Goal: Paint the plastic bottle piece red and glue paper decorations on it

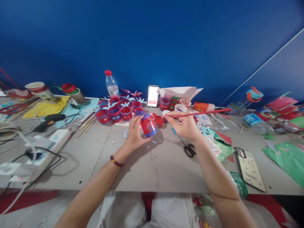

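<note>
My left hand (135, 134) is closed round a small clear plastic cup (149, 125) painted red with blue-purple bands, tilted above the table. My right hand (184, 125) pinches a long red-handled paintbrush (201, 112), its tip near the cup's painted side; whether it touches I cannot tell. Just behind the cup sits a small container of red paint (159, 121), partly hidden. Further back is a white paper cup (180, 108) with purple paint inside. Several finished-looking red and purple cups with eyes (114, 114) stand to the left of the held cup.
A glue gun (51, 118), wooden sticks (86, 123) and a white power strip (51, 150) lie on the left. A bottle (111, 84) stands at the back. Black-handled scissors (189, 149), a phone (250, 169) and green paper (286, 160) lie on the right.
</note>
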`<state>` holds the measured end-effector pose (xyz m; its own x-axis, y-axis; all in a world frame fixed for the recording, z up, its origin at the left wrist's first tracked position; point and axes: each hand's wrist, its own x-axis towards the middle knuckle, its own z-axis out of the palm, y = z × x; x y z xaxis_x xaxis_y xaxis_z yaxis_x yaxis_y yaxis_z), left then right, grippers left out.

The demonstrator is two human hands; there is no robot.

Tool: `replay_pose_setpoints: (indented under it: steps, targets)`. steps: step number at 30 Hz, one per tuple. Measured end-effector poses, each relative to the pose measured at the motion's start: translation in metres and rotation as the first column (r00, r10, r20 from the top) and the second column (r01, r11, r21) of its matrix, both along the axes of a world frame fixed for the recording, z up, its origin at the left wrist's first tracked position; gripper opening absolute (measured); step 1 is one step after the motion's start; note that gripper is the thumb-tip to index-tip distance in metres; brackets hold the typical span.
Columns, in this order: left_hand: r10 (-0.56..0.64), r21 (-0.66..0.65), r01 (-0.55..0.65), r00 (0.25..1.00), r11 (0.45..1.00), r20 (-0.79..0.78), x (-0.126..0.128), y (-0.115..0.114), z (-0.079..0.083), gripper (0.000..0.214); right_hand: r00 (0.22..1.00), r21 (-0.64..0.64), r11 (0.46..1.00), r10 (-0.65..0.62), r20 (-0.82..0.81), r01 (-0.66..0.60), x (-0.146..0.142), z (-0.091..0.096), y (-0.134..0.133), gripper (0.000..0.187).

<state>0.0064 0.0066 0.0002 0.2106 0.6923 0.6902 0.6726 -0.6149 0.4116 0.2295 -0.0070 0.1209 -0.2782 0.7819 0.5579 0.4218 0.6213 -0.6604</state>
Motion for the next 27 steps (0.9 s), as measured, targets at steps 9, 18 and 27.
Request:
replay_pose_setpoints:
  steps: [9,18,27]
  targets:
    - [-0.022,0.001,0.022,0.999,1.0,0.025,0.0005,-0.001,0.003,0.103,0.99,0.085,0.989,-0.128,0.056,0.123,0.008,0.002,0.0037,0.019]
    - [-0.062,0.026,0.062,0.998,0.998,-0.016,-0.0021,-0.0028,0.0087,0.102,0.991,0.03,0.999,-0.041,-0.128,0.046,0.0022,0.004,-0.0034,0.017]
    - [-0.039,-0.006,0.039,0.999,0.999,-0.013,-0.0001,0.0025,0.0011,0.107,0.998,-0.04,0.999,-0.035,-0.056,0.033,0.0082,-0.0025,-0.0023,0.019]
